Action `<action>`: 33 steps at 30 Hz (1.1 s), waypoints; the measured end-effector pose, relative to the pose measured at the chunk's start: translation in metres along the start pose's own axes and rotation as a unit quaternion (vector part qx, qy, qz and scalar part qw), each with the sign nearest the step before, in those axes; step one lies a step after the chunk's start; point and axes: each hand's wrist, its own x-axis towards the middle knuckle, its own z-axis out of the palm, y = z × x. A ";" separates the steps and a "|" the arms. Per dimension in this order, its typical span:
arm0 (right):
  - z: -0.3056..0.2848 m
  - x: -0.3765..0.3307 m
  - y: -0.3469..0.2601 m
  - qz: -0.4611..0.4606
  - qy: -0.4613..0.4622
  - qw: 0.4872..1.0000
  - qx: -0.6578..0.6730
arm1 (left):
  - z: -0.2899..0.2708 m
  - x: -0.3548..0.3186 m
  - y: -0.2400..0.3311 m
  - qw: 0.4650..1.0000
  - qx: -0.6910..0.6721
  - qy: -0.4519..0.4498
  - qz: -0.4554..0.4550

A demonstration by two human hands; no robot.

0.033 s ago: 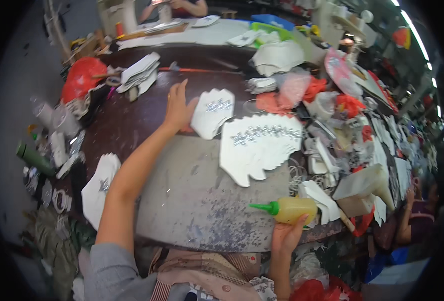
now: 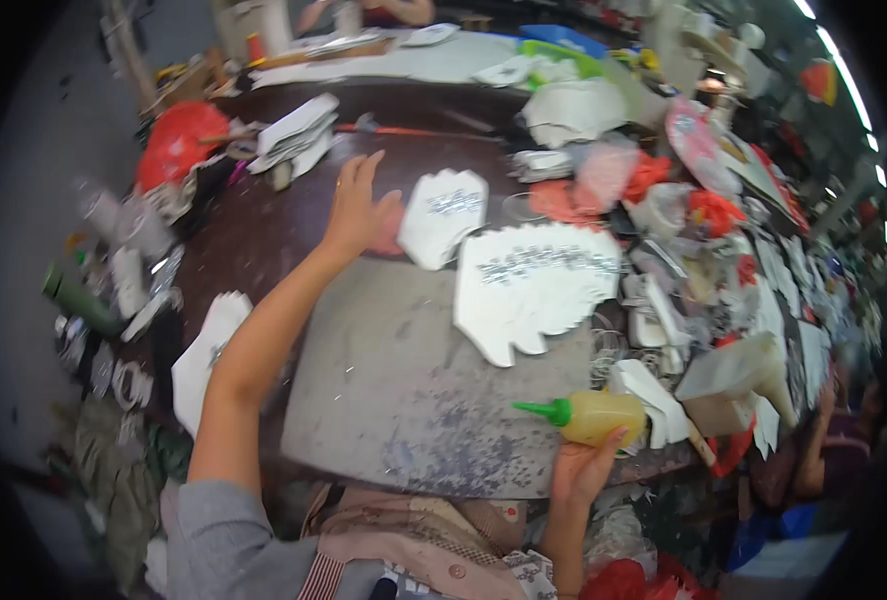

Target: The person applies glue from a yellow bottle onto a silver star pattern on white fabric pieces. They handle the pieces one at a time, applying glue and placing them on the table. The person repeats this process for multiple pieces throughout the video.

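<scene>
My left hand (image 2: 356, 208) reaches over the table with its fingers spread, empty. Just right of it lies a small white scalloped piece (image 2: 443, 228) with a silver pattern; a reddish patch shows beside my thumb. A larger white piece (image 2: 533, 315), with a jagged edge and a band of silver decoration, lies nearer and to the right. In my right hand (image 2: 583, 472), near the front edge, is a squeeze bottle (image 2: 608, 417) of yellowish liquid, tilted sideways with its green nozzle pointing left. My left forearm partly covers another white piece (image 2: 201, 355).
A grey worn board (image 2: 363, 390) covers the near tabletop. Stacked white pieces (image 2: 298, 130) and a red bag (image 2: 178, 145) are at the far left. Plastic bags, white scraps and a pale block (image 2: 723, 385) crowd the right. Another person's arms (image 2: 398, 12) show at the far side.
The whole view has shifted slightly, so the table and its things sit farther right in the picture. The gap between my left hand and the small white piece looks slightly wider.
</scene>
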 end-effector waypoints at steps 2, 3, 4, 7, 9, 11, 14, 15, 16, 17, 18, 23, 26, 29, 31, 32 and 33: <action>-0.010 -0.003 -0.004 -0.005 0.028 1.000 0.003 | -0.080 -0.028 0.014 0.997 0.067 -0.033 0.031; -0.011 -0.004 -0.003 -0.009 0.036 0.999 0.007 | -0.121 -0.047 0.017 0.992 0.115 -0.044 0.036; -0.009 -0.005 -0.003 -0.001 0.020 1.000 0.005 | -0.157 -0.067 0.011 0.977 0.204 -0.022 0.056; -0.004 -0.004 -0.002 0.009 -0.009 1.000 -0.019 | -0.242 -0.149 -0.025 0.933 0.339 -0.045 -0.113; -0.001 0.000 0.002 0.008 0.002 0.999 -0.053 | -0.253 -0.199 -0.039 0.914 0.356 -0.087 -0.175; 0.001 0.003 0.001 0.011 0.003 0.999 -0.036 | -0.241 -0.227 -0.048 0.918 0.347 -0.093 -0.167; 0.000 0.000 -0.003 0.013 -0.005 1.000 -0.023 | -0.215 -0.234 -0.041 0.891 0.430 -0.015 -0.144; 0.001 -0.001 -0.005 0.013 -0.009 1.000 -0.020 | -0.212 -0.234 -0.042 0.887 0.440 0.003 -0.138; 0.000 -0.004 -0.006 0.010 -0.016 1.000 -0.021 | -0.209 -0.235 -0.043 0.883 0.450 0.016 -0.130; 0.001 -0.002 -0.005 0.003 -0.010 1.000 -0.007 | -0.205 -0.235 -0.043 0.880 0.459 0.029 -0.120; -0.002 0.001 -0.003 -0.002 0.002 1.000 0.003 | -0.204 -0.229 -0.036 0.881 0.460 0.047 -0.103; 0.003 0.003 0.000 0.019 0.015 0.999 -0.044 | -0.236 -0.198 0.036 0.970 0.107 0.073 -0.207; 0.010 -0.005 -0.009 -0.002 -0.010 0.995 -0.098 | -0.227 -0.161 0.119 0.958 -0.137 -0.136 -0.211; 0.020 -0.010 -0.006 -0.010 -0.038 0.982 -0.183 | -0.169 -0.164 0.134 0.888 -0.229 -0.385 -0.106; 0.030 -0.011 -0.005 -0.014 -0.048 0.969 -0.240 | -0.131 -0.182 0.121 0.905 -0.202 -0.375 0.019; 0.030 -0.009 -0.004 -0.014 -0.061 0.960 -0.274 | -0.124 -0.184 0.119 0.905 -0.151 -0.395 0.053; 0.030 -0.010 -0.001 -0.014 -0.070 0.950 -0.305 | -0.119 -0.186 0.116 0.900 -0.100 -0.415 0.089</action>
